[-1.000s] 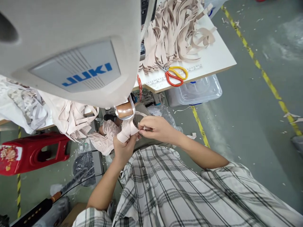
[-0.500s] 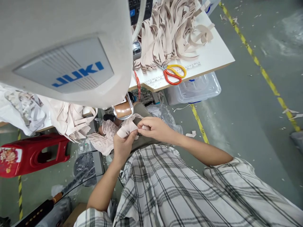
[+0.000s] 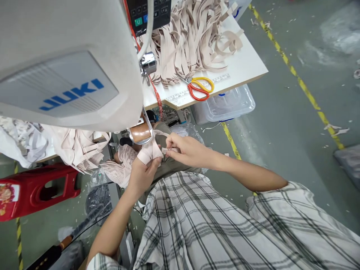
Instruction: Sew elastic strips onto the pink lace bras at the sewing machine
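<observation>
Two bare hands are sitting close together below one big white sewing machine [image 3: 118,80], and both are busy: the left hand [image 3: 144,175] is gripping one pale pink garment [image 3: 152,150], thumb pressing on its smooth folded part, while the right hand [image 3: 184,150] is pinching one narrow pale strip [image 3: 165,150] between thumb and fingertips. The garment is sitting just beside the machine's curved front, between it and the plaid shirt [image 3: 180,210], and its long axis is slanting, running from openwork lace bunching at lower left to smooth fabric pointing upper right. The strip's short end is pointing left, towards the left hand. Up on the white table [image 3: 244,71], one pair of scissors [image 3: 208,90] is lying across printed ruler marks, one loop showing red, one yellow, both facing right. Behind them, flat soft straps [image 3: 194,41] are tangling in a heap, too many for counting. One clear plastic box [image 3: 239,103] is standing below the table's edge.
</observation>
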Available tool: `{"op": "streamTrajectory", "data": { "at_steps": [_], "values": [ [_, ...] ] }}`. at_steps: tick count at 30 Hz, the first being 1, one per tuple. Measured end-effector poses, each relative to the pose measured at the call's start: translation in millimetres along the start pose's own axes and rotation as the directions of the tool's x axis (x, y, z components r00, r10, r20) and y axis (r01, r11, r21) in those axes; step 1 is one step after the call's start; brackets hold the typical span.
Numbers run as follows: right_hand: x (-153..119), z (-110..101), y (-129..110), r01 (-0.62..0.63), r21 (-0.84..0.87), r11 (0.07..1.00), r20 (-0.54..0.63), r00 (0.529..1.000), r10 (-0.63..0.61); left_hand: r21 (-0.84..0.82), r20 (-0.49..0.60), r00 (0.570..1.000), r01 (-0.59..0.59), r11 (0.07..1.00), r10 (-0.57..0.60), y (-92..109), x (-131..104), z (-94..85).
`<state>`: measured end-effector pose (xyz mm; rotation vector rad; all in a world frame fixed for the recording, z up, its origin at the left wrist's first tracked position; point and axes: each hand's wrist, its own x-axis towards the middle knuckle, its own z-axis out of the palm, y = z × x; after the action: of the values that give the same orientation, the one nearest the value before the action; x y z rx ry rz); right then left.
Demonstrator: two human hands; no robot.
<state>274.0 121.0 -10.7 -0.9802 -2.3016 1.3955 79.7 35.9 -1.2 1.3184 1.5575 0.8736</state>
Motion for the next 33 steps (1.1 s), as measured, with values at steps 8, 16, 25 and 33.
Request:
{"op": "streamTrajectory", "data": {
  "at_steps": [8, 16, 25, 33],
  "values": [
    [2.4, -3.2, -1.9, -0.008, 0.038, 0.999, 0.082, 0.997, 0.005, 0.042, 0.085, 0.995, 0.043, 0.998, -0.046, 8.0, 5.4, 2.2],
    [13.5, -12.3, 19.1, 0.047, 0.102, 0.994, 0.152, 0.986, -0.062, 0.050, 0.049, 0.997, 0.065, 0.997, -0.067, 7.3, 12.5, 0.1],
    [16.0, -5.3, 18.6, -0.184, 0.334, 0.925, 0.159, 0.978, 0.137, 0.010, 0.043, 0.991, 0.129, 0.992, -0.130, 11.8, 15.7, -3.0],
    [14.5, -1.6, 12.0, -0.206, 0.446, 0.871, 0.114, 0.978, 0.173, -0.037, 0.058, 0.983, 0.177, 0.983, -0.175, 13.7, 16.9, -0.7]
  ]
}}
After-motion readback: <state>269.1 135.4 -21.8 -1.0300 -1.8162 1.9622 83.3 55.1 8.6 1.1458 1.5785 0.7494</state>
